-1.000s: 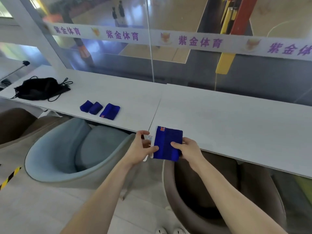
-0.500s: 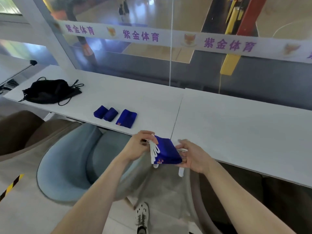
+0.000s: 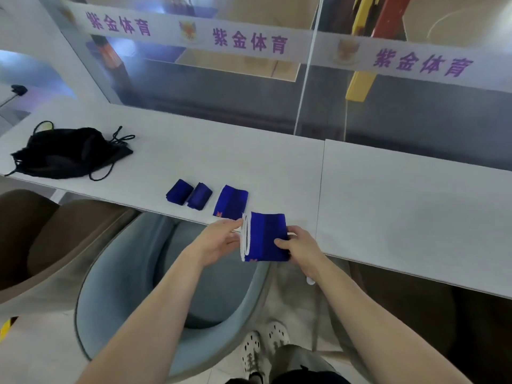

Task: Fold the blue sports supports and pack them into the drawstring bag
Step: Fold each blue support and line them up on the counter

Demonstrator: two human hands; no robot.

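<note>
- Blue support (image 3: pixel 266 236): soft, light, stretchy; the fold likely springs open.
- Left grip (image 3: pixel 219 239) pinches its white-edged end, right grip (image 3: pixel 302 248) the opposite end.
- Hold across folded layers.

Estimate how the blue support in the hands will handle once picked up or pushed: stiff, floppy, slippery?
Likely floppy: the blue support lies folded over itself between left hand and right hand. Probably light: both hold it only by its edges. Unlikely to roll: another folded support sits flat on the counter.
</note>
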